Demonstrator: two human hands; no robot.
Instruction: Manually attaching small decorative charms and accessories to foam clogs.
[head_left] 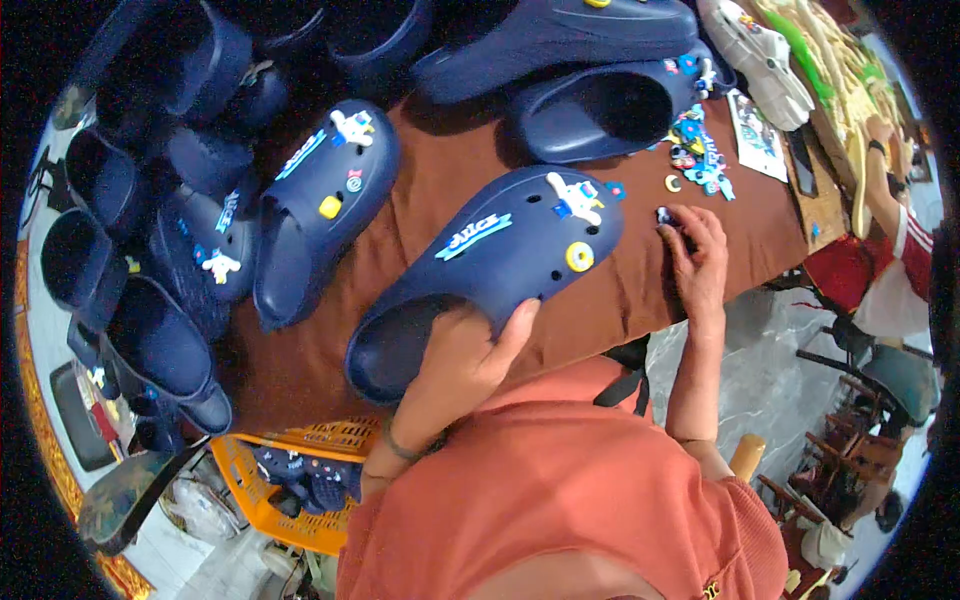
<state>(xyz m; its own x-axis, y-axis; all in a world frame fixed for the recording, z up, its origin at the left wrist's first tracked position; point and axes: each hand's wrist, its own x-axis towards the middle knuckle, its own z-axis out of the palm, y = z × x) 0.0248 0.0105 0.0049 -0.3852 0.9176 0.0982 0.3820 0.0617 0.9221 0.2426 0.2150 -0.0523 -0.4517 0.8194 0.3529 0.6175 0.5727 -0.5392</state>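
My left hand [455,350] has its grip clamped on a navy clog [490,270] resting on the brown surface [430,180]. My right hand [695,265] pinches a small charm [665,215]; I judge it could slip loose.

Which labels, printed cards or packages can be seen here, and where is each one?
Strip label: on the clog under the left hand; slanted, light blue with white.
Strip label: on the next clog to the left; same colours.
Printed card: table's right end, beyond the right hand; rectangular, pale, multicoloured.
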